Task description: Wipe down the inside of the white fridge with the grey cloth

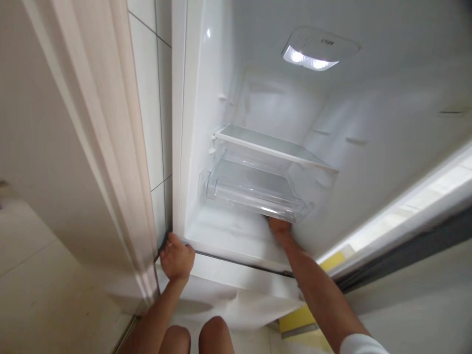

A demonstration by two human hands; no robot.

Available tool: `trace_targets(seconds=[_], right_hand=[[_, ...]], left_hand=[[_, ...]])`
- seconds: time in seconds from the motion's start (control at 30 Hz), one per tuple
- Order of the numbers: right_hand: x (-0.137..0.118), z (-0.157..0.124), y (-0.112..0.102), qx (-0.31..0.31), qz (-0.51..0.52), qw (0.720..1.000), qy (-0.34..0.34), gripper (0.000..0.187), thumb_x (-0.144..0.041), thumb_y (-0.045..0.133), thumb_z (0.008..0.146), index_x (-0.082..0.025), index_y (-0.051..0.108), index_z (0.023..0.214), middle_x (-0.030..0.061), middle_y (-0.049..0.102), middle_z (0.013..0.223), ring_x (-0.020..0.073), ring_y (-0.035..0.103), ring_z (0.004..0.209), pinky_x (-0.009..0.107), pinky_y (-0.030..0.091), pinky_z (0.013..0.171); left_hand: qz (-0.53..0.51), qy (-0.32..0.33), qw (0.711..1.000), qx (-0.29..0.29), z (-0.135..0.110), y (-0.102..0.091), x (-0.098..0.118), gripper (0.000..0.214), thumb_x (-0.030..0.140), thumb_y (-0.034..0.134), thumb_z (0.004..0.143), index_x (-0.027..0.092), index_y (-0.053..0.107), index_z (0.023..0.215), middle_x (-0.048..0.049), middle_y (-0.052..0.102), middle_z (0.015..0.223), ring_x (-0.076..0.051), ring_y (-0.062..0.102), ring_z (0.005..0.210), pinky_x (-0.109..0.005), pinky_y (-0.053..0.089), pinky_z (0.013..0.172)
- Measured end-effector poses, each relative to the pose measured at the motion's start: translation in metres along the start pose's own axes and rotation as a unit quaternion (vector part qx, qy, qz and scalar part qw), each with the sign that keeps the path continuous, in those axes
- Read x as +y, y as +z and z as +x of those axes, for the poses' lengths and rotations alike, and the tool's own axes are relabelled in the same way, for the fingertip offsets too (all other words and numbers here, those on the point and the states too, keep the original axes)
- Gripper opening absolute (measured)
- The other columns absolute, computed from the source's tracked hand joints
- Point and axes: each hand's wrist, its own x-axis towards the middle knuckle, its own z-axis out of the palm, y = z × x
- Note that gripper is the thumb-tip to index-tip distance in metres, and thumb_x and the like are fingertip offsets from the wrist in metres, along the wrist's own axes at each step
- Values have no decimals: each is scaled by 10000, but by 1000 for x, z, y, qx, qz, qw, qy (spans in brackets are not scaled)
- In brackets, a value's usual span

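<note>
An open refrigerator (201, 123) with a white interior fills most of the view. My left hand (177, 256) is closed round its lower left front corner, the thumb lying on the front edge. Deep inside, my right hand (280, 227) reaches beneath a clear plastic drawer (254, 199), above the compartment floor (224, 221). The drawer hides its fingers, and a small dark thing by them is too unclear to name. A glass shelf (273, 142) with a white front trim sits over the drawer.
A lit lamp (311, 54) is set in the fridge ceiling. To the left stands a pale wooden door frame (121, 147) beside a tiled wall (147, 88). The fridge door (413, 255) hangs open at right, near a yellow panel (298, 319). My knees (216, 334) are below.
</note>
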Motion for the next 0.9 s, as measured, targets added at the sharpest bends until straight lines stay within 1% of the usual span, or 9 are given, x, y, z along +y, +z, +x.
trace_targets(seconds=[0.07,0.13,0.3,0.47,0.6,0.67,0.73,0.83,0.9], right_hand=[[4,-17,-1,-23,-37,999,9,269,-214,525,1010,-85,697,1172,167,702,1213,245,647,1172,403,468,1052],[5,-34,-2,-42,-67,997,20,277,-135,514,961,-74,714,1144,197,720,1171,263,652,1174,384,443,1053],[1,-62,-13,-72,-76,992,66,318,-172,637,860,-91,695,1162,218,723,1160,307,676,1135,374,469,989],[2,-70,-24,-89,11,983,160,364,-306,707,827,-134,703,1147,192,754,1052,318,725,1017,371,507,883],[14,-70,-21,-48,145,956,249,308,-380,711,771,-181,729,1004,153,762,963,314,726,986,385,525,861],[20,-72,-15,3,235,928,290,290,-411,662,763,-179,717,928,143,758,932,302,723,953,372,541,819],[23,-75,-7,66,339,884,315,314,-453,622,749,-185,692,899,113,753,896,274,716,904,351,558,766],[19,-77,7,145,509,792,306,346,-509,624,704,-224,655,899,32,740,839,217,707,849,323,583,730],[11,-73,15,169,610,721,284,329,-517,640,682,-252,632,878,-16,723,800,182,707,821,309,593,723]], left_hand=[[-4,-2,1000,1,0,2,0,527,201,400,911,-81,479,1350,-244,723,982,-352,727,926,-419,513,805],[-9,-3,1000,4,0,3,0,535,211,396,915,-79,470,1357,-244,723,991,-351,727,928,-416,504,808],[-18,-5,1000,-1,0,0,0,498,218,376,915,-53,506,1313,-228,724,990,-344,729,929,-408,486,813],[-22,1,1000,0,0,-3,0,535,223,371,919,-77,474,1350,-242,721,1003,-342,730,927,-405,476,801],[-22,1,1000,1,1,-2,0,517,225,375,926,-63,485,1342,-232,722,990,-335,729,922,-398,476,792],[-19,0,1000,1,1,0,0,506,226,375,930,-55,491,1333,-222,722,969,-330,729,911,-392,475,783],[-14,0,1000,4,0,1,-1,493,233,368,936,-46,499,1321,-218,721,966,-325,728,900,-387,472,777],[-4,0,1000,9,-1,2,-2,496,236,360,941,-49,498,1322,-219,720,969,-323,727,887,-388,471,776],[2,0,1000,8,0,1,-2,505,237,363,941,-57,497,1330,-217,721,960,-321,728,876,-388,471,771]])
